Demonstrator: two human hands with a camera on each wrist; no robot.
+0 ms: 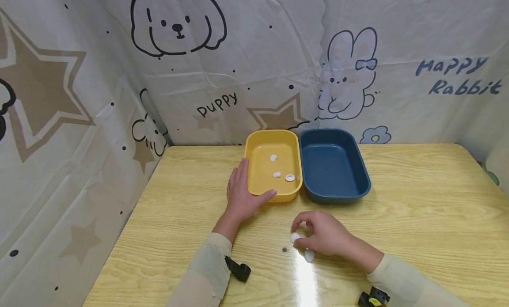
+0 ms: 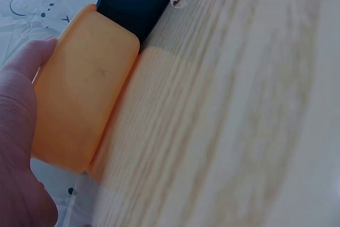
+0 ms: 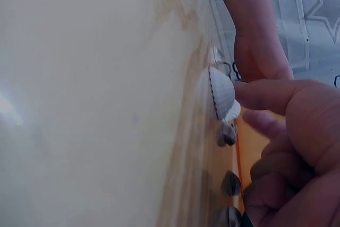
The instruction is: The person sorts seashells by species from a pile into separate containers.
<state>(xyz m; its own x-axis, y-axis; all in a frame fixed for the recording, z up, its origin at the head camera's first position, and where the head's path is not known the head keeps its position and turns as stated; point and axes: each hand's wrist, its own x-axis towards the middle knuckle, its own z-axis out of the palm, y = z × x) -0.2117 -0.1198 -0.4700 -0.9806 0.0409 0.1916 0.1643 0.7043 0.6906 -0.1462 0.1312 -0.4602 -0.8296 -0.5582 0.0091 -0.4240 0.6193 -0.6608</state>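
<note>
My left hand (image 1: 242, 194) spreads along a yellow bin (image 1: 292, 197), fingers on its left wall and thumb over the front rim. Several small white shells (image 1: 290, 178) lie inside that bin. Low over the table, my right hand (image 1: 328, 234) curls thumb and index finger around a white seashell (image 1: 294, 237), fingertips right at its edges. A second, ribbed white shell (image 3: 222, 93) is just beneath the thumb. A small dark shell (image 1: 284, 249) lies left of the right hand. More grey-brown shells (image 3: 231, 183) show below the fingers in the right wrist view.
A dark blue bin (image 1: 336, 196) with nothing in it stands against the yellow bin's right side. Both are on a wood-grain table (image 1: 429, 218). A printed cloth (image 1: 274, 77) hangs behind and along the left. Wrist camera mounts (image 1: 238, 269) stick out from the sleeves.
</note>
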